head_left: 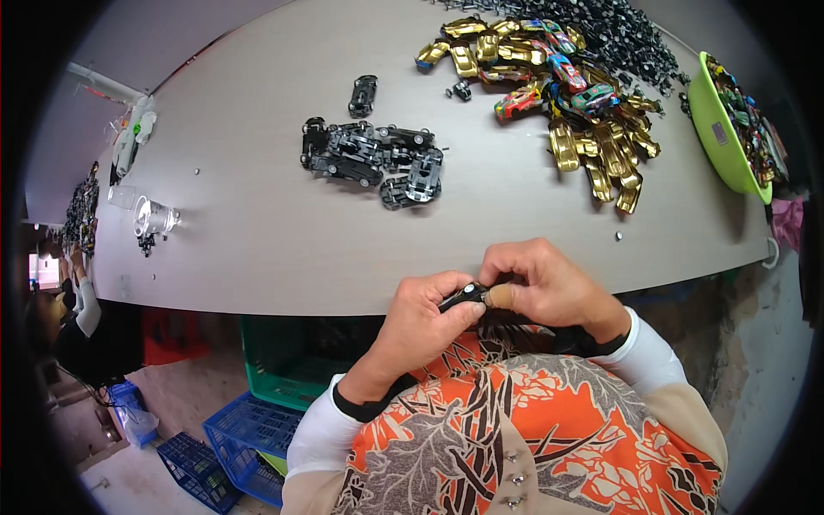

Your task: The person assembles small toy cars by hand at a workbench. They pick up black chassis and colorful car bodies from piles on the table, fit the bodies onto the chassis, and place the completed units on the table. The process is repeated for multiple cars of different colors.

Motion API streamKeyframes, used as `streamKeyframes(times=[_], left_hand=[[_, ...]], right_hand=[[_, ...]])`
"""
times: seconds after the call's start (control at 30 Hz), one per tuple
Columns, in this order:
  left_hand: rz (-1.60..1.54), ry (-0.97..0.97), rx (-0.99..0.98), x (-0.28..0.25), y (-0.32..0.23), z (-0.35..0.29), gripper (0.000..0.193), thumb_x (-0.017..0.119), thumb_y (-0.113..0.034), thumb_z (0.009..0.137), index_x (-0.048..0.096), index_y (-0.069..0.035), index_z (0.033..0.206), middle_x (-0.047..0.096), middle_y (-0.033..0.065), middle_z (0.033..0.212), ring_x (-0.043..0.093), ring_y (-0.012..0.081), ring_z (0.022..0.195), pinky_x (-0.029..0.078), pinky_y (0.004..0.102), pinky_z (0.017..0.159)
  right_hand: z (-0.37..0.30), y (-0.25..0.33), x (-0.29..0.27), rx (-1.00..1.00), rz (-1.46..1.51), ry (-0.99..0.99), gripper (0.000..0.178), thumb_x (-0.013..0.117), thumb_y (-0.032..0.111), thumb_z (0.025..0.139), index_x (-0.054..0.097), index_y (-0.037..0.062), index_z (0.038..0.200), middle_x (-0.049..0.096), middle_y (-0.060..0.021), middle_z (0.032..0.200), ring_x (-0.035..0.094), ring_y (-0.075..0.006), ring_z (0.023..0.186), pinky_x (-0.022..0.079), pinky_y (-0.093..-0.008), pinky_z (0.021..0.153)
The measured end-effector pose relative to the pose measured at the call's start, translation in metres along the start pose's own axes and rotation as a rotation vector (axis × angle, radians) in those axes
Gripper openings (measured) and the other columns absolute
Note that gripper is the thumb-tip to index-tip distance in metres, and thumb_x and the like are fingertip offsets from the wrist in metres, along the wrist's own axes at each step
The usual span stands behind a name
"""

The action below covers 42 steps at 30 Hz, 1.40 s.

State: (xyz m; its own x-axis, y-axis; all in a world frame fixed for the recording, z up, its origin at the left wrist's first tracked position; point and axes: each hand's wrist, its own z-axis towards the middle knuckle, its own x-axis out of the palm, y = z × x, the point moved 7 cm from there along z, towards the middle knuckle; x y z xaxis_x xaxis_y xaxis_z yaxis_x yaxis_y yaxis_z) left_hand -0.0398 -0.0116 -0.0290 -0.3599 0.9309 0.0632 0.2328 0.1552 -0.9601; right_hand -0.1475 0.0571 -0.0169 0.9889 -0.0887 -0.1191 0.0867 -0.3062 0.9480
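Just off the table's near edge, my left hand (pixel 422 319) pinches a small black toy car chassis (pixel 462 296) with a pale round wheel showing on it. My right hand (pixel 542 283) meets it from the other side, its thumb, wrapped in a tan covering, and fingers closed at the chassis's end. Whatever the right fingertips pinch is hidden. Beyond the hands lies a loose pile of black toy car chassis (pixel 343 156) with wheels, and a single chassis (pixel 363 95) rests apart behind it.
Gold toy car bodies (pixel 611 156) and colourful ones (pixel 520 101) are heaped at far right, before a mound of small black parts (pixel 614 39). A green basin (pixel 717 137) holds more cars. A clear cup (pixel 157 216) lies at left. Crates (pixel 249 438) stand below; another person's arm (pixel 87 305) shows far left.
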Motion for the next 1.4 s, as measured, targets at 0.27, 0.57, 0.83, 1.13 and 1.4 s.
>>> streamKeyframes(times=[0.27, 0.57, 0.83, 1.13, 1.4], left_hand=[[0.376, -0.098, 0.064, -0.021, -0.017, -0.028, 0.017, 0.063, -0.003, 0.074, 0.063, 0.003, 0.09, 0.061, 0.0025, 0.068, 0.053, 0.0062, 0.063, 0.043, 0.0212, 0.058], [0.871, -0.448, -0.061, -0.121, -0.023, -0.11, 0.02, 0.067, -0.003, 0.067, 0.064, 0.003, 0.086, 0.064, 0.0127, 0.071, 0.061, 0.0173, 0.06, 0.046, 0.0266, 0.057], [0.924, -0.569, 0.384, -0.064, -0.089, -0.001, 0.02, 0.069, -0.012, 0.075, 0.063, 0.002, 0.088, 0.064, 0.0117, 0.079, 0.06, 0.0204, 0.068, 0.046, 0.0298, 0.061], [1.115, -0.534, 0.525, -0.045, -0.084, 0.056, 0.03, 0.07, -0.005, 0.066, 0.06, 0.0, 0.093, 0.061, 0.014, 0.087, 0.059, 0.0301, 0.082, 0.047, 0.0367, 0.069], [0.607, -0.321, 0.512, -0.024, -0.072, 0.014, 0.032, 0.066, 0.003, 0.065, 0.06, 0.001, 0.097, 0.061, 0.0081, 0.089, 0.059, 0.0171, 0.08, 0.046, 0.0267, 0.072]], right_hand=[[0.007, 0.023, 0.034, -0.289, -0.174, 0.058, 0.01, 0.062, 0.003, 0.076, 0.059, 0.001, 0.085, 0.06, -0.016, 0.073, 0.059, -0.0305, 0.062, 0.044, -0.0352, 0.055], [0.013, 0.033, -0.033, -0.403, -0.465, -0.394, 0.014, 0.059, -0.002, 0.072, 0.057, 0.0011, 0.086, 0.058, -0.0133, 0.077, 0.06, -0.028, 0.066, 0.047, -0.0334, 0.059], [0.008, 0.046, -0.074, -0.444, -0.594, -0.726, 0.01, 0.056, -0.007, 0.071, 0.051, 0.0005, 0.077, 0.053, -0.0103, 0.076, 0.053, -0.0262, 0.06, 0.041, -0.0338, 0.054], [-0.003, 0.034, -0.08, -0.445, -0.548, -0.681, 0.011, 0.058, -0.004, 0.071, 0.054, -0.0001, 0.08, 0.053, -0.0091, 0.074, 0.052, -0.0218, 0.06, 0.04, -0.0301, 0.054], [0.009, 0.02, -0.034, -0.248, 0.139, -0.344, 0.01, 0.06, 0.001, 0.079, 0.057, 0.0012, 0.088, 0.056, 0.0025, 0.078, 0.045, -0.002, 0.061, 0.037, -0.0184, 0.054]])
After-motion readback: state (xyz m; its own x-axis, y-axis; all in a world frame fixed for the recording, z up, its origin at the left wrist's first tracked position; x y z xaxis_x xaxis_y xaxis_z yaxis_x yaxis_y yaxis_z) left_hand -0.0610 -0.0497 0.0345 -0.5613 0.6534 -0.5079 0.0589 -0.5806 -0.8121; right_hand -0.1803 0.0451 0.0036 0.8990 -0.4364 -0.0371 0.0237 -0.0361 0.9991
